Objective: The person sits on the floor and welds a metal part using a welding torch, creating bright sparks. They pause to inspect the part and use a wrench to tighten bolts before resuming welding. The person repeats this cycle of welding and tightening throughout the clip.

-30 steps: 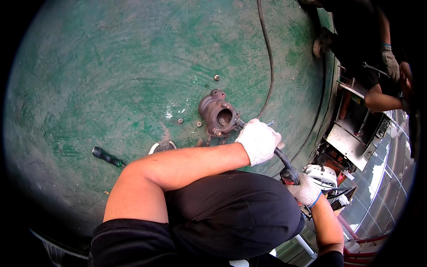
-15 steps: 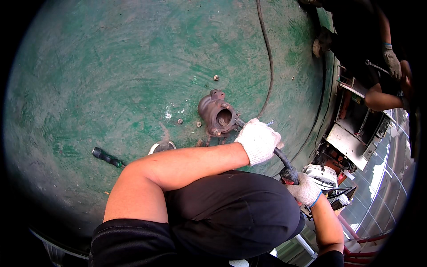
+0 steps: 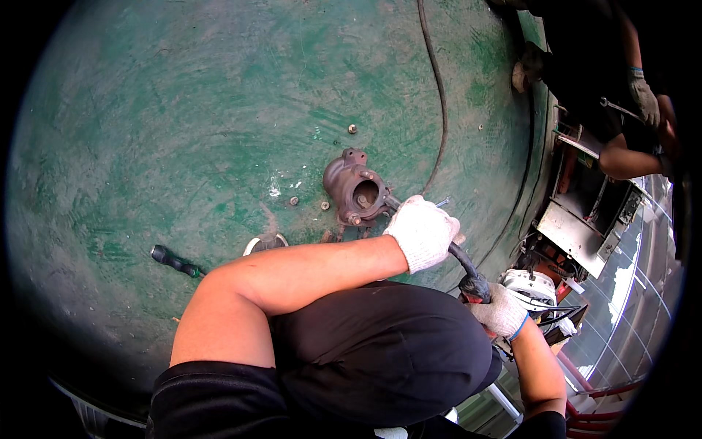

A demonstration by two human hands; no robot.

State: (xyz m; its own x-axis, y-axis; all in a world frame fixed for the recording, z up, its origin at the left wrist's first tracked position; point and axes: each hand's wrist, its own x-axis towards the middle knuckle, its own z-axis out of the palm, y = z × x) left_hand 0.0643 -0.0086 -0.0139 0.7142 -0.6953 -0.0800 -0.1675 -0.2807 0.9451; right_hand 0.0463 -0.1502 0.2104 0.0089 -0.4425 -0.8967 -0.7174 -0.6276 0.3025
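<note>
A rusty brown cast-metal housing [image 3: 345, 175] with a round opening and flange bolts lies on the green floor. My left hand [image 3: 420, 230], in a white knit glove, is closed around the dark bar of a long tool [image 3: 462, 260]. One end of the bar meets the housing's flange; the exact contact is hidden by the glove. My right hand [image 3: 501, 311], gloved too, grips the tool's black-and-red handle end [image 3: 475, 287]. A short shiny metal piece [image 3: 443, 201] shows just beyond my left hand.
Loose nuts [image 3: 325, 205] lie around the housing. A black flashlight-like object [image 3: 174, 260] is on the floor at left, a dark hose [image 3: 439, 80] beyond the housing. At right, a co-worker's gloved hand [image 3: 643, 101] holds a wrench [image 3: 620, 108] near an open metal cabinet [image 3: 574, 234].
The view has shifted very slightly. Both hands keep their grip on the tool, and the housing stays in place.
</note>
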